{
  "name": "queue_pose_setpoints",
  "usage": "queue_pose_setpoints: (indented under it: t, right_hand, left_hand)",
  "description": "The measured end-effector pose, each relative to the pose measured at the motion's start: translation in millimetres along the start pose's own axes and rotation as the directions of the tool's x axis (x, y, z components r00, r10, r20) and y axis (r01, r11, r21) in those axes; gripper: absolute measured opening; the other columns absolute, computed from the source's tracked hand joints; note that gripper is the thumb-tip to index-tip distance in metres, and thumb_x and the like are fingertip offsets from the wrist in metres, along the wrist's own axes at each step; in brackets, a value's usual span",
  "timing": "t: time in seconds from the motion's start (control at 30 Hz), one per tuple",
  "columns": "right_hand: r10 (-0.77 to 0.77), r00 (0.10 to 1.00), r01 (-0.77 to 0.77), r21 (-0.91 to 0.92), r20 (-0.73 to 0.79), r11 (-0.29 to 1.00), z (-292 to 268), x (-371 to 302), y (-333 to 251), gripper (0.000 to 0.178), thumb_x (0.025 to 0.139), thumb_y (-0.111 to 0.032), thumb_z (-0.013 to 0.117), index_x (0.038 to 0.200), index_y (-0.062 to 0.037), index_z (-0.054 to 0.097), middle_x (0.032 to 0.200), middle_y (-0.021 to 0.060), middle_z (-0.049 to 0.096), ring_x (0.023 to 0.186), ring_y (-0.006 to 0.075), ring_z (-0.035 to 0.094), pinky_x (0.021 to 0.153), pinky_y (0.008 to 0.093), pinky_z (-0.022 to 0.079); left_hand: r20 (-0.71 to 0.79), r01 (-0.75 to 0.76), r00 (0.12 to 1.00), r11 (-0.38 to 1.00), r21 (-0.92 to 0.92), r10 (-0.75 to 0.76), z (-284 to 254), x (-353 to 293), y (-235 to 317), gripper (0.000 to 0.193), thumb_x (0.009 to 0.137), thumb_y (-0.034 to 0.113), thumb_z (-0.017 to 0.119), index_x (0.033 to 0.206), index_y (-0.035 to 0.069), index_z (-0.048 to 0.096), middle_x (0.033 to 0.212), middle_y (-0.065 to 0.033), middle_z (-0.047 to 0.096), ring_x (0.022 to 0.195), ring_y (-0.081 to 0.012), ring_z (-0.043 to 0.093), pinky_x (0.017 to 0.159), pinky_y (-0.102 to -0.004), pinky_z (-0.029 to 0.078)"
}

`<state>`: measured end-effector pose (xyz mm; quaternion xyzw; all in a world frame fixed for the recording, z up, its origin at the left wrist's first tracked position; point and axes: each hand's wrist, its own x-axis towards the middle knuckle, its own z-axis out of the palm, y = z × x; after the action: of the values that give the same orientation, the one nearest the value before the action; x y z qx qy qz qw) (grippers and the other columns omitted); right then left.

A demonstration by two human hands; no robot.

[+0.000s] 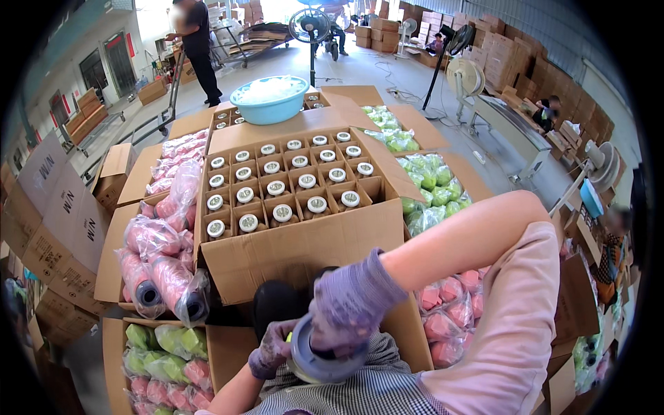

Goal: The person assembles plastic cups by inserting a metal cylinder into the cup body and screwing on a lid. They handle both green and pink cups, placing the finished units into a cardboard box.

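In my lap, a round container (301, 353) with a grey-blue rim and a bit of green at its side tilts toward me. My left hand (271, 349), in a stained purple glove, grips its left side. My right hand (349, 304), gloved alike, reaches down into the rim from above; its fingers are hidden inside. Directly ahead stands an open carton (304, 245) with cardboard dividers. Its cells hold several upright pieces with round white tops (282, 212), and one cell at the near right corner shows no white top.
Left are pink pieces in clear bags (155, 238) and a carton of green and pink ones (166, 356). Bagged green pieces (432, 180) and pink ones (453, 304) lie right. A blue basin (270, 104) sits beyond the carton. Fans (309, 26) and a standing person (199, 48) are farther off.
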<state>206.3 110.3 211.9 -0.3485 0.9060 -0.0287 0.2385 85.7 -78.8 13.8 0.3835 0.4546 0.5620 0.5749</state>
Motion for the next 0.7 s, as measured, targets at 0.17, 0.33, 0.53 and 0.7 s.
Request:
queue_pose_setpoints:
  t: [0.17, 0.33, 0.53, 0.7]
  right_hand:
    - [0.410, 0.905, -0.357, 0.315, -0.118, 0.879, 32.5, -14.5, 30.3, 0.036, 0.095, -0.041, 0.054, 0.107, -0.0072, 0.059, 0.079, 0.0211, 0.066, 0.076, 0.0392, 0.067, 0.068, 0.0485, 0.053]
    - [0.526, 0.851, -0.476, 0.407, -0.011, 0.779, 42.9, -20.7, 39.4, 0.039, 0.094, -0.040, 0.055, 0.106, -0.0039, 0.061, 0.089, 0.0226, 0.068, 0.088, 0.0407, 0.067, 0.080, 0.0476, 0.052]
    - [0.590, 0.806, -0.500, 0.481, -0.045, 0.720, 34.7, -22.7, 46.2, 0.034, 0.094, -0.035, 0.057, 0.107, -0.0045, 0.066, 0.099, 0.0204, 0.069, 0.094, 0.0372, 0.066, 0.082, 0.0452, 0.052]
    - [0.250, 0.811, -0.135, 0.247, -0.529, 0.960, 88.8, -25.1, 80.3, 0.029, 0.092, -0.024, 0.059, 0.113, -0.0065, 0.068, 0.108, 0.0165, 0.066, 0.104, 0.0359, 0.061, 0.089, 0.0429, 0.051]
  left_hand:
    - [-0.410, -0.080, 0.910, 0.996, -0.029, 0.061, 28.0, -4.7, -15.7, 0.042, 0.092, 0.020, 0.068, 0.125, -0.005, 0.064, 0.104, -0.0027, 0.069, 0.091, -0.0079, 0.061, 0.082, -0.0242, 0.051]
    - [-0.446, -0.086, 0.883, 0.985, 0.149, 0.145, 44.7, 5.6, -23.6, 0.056, 0.098, 0.040, 0.062, 0.131, -0.005, 0.058, 0.114, -0.0046, 0.068, 0.100, -0.0105, 0.060, 0.089, -0.0269, 0.049]
    - [-0.293, 0.114, 0.956, 0.951, 0.286, -0.027, 24.7, -1.2, 17.8, 0.049, 0.101, 0.031, 0.055, 0.139, 0.001, 0.052, 0.118, -0.0037, 0.064, 0.105, -0.0114, 0.056, 0.095, -0.0272, 0.046]
    - [-0.135, -0.078, 0.972, 0.799, 0.596, 0.195, -21.7, -19.0, 34.2, 0.091, 0.078, 0.029, 0.081, 0.153, 0.004, 0.035, 0.140, -0.0161, 0.052, 0.126, -0.0227, 0.052, 0.106, -0.0350, 0.040]
